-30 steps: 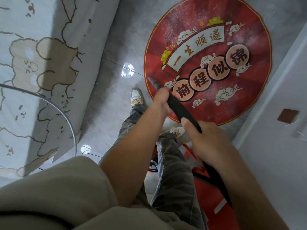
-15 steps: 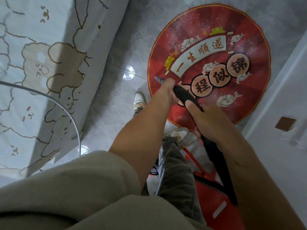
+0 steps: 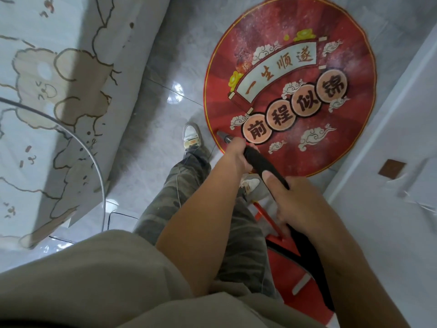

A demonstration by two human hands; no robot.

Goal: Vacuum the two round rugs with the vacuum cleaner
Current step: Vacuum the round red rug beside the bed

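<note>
Grey marbled floor tiles (image 3: 151, 129) are filling the middle of the head view, catching two bright reflections. Item: round red rug (image 3: 295, 39), lying flat on the tiles at upper right, showing a cream scroll, white clouds and four pink discs with dark characters; its far edge is running out of frame. Item: vacuum cleaner (image 3: 260, 162), its black tube slanting from lower right up toward the rug. Item: metal nozzle (image 3: 223, 136), pointing at the rug's near left rim; whether it is touching the pile cannot be told. Item: left hand (image 3: 234, 155), curling its fingers round the tube just behind the nozzle. Item: right hand (image 3: 300, 200), grasping the tube lower down, thumb lying straight along the black surface. Item: red shape with a white stripe (image 3: 305, 275), sitting on the floor under the right forearm; what it is cannot be told. Item: camouflage trousers (image 3: 179, 192) and two pale shoes, the left shoe (image 3: 191, 136) standing just beside the rug's rim, the right shoe (image 3: 250, 184) showing partly beneath the tube. Item: bedcover with bear outlines (image 3: 59, 91), occupying the left side, a thin grey curved line (image 3: 89, 150) crossing it. Item: white panel (image 3: 390, 138) at right, carrying a small brown square (image 3: 391, 168).
</note>
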